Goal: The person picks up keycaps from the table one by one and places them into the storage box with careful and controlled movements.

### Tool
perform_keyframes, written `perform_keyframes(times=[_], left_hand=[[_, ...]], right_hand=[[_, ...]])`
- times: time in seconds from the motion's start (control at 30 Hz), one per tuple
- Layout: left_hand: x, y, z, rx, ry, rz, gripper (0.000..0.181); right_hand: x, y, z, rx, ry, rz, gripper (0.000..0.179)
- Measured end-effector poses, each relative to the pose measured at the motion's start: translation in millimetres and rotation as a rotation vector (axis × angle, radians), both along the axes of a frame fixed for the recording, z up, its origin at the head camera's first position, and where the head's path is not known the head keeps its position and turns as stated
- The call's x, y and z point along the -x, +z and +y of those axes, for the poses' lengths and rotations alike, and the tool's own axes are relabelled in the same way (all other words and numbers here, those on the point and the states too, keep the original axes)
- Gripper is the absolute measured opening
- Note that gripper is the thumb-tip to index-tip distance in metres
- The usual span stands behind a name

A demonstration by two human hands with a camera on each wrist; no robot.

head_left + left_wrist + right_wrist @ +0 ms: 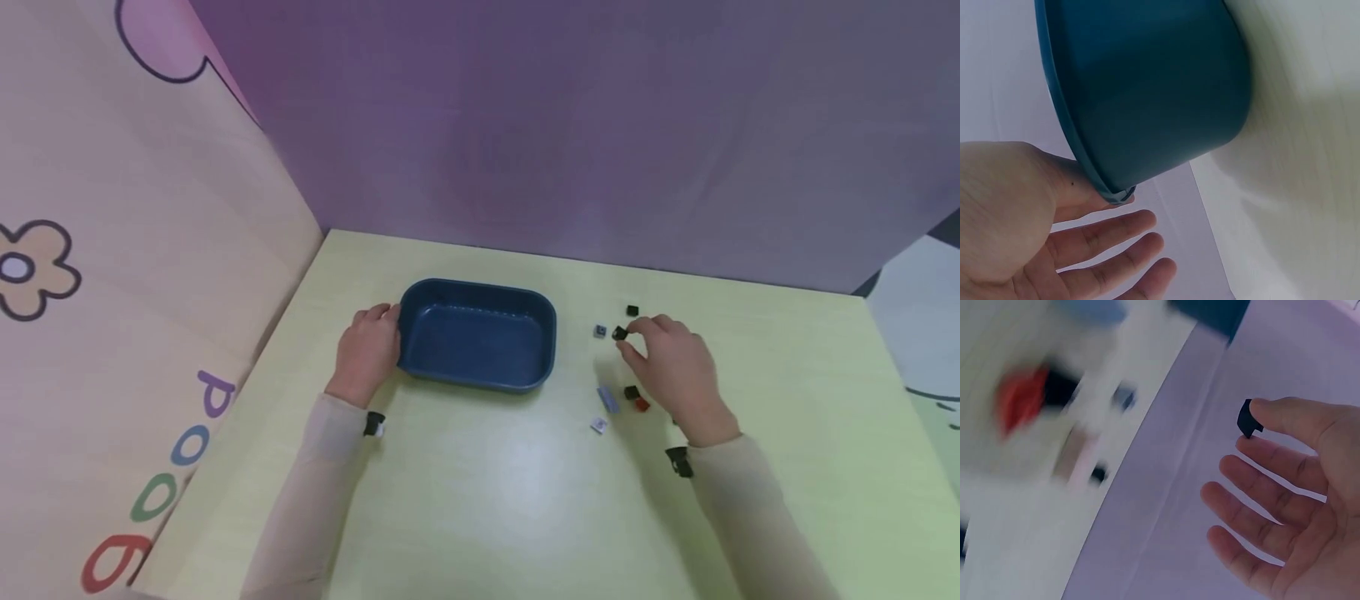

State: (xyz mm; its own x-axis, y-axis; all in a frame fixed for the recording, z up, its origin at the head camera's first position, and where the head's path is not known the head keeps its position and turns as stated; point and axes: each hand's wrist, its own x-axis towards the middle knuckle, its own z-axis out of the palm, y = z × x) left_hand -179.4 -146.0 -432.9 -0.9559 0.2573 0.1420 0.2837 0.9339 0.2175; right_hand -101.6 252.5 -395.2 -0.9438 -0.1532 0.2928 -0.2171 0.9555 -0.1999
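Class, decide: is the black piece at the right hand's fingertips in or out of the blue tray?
Out: the right hand pinches the black piece between thumb and finger, right of the blue tray.

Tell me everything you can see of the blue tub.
The blue tub is a rounded rectangle with fairly deep walls, a thin rim and a flat, bare floor. Its surface looks smooth, perhaps plastic, with small highlights along the inner far edge. It stands upright on the pale table, open side up, its long sides running roughly left to right. The left hand touches its rim at the left end.
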Motion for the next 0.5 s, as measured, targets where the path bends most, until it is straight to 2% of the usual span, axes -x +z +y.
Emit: perform_keyframes(times=[0.2,0.5], left_hand=[[-0.3,1.1,0.1,-0.009,0.008,-0.016,0.039],[-3.1,5.1,2.9,-0.02,0.016,-0.049,0.041]], right_hand=[[4.6,-4.6,-41,0.068,0.094,0.022,0.024],[11.6,-14.3,-69,0.042,0.124,-0.034,0.028]])
